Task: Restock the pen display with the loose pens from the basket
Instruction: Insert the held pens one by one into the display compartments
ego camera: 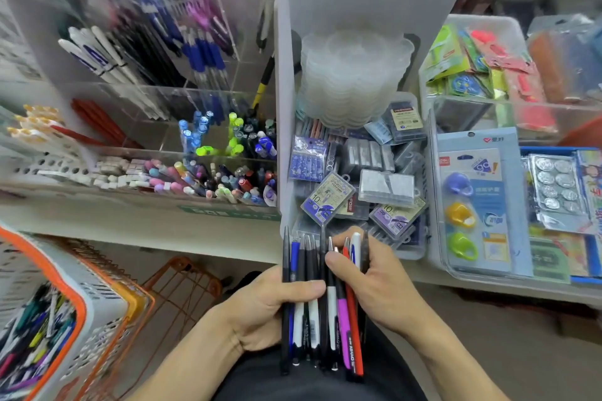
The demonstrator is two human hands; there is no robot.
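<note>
From the head camera, both hands meet low in the middle of the view over the person's dark lap. The left hand [260, 309] grips a bundle of pens [321, 306], its thumb lying across the front of the barrels and its fingers [303, 291] clamped round them from behind. The pens stand roughly upright, side by side: black and blue ones nearest the left fingers, then white, purple and a red one [354, 332] towards the right. The right hand [381, 283] holds the right side of the same bundle, its thumb pressed on the upper barrels and its fingers [345, 238] curled round the tips of the white, red and dark pens.

Up and to the left of the fingers stands the pen display [156, 114], a clear plastic rack of compartments on the counter [140, 228]. Its compartments hold white, blue, purple and red pens, with green and blue caps and pink ones in the nearest row. Far down to the left of the left hand sits the basket [68, 299], white with an orange rim, with loose pens of many colours inside it.

Just above the fingertips is a clear bin [286, 101] of small packaged boxes with a stack of clear lids [355, 75]. To the right of the right hand lies a blister pack [479, 202] showing blue, yellow and green items.
</note>
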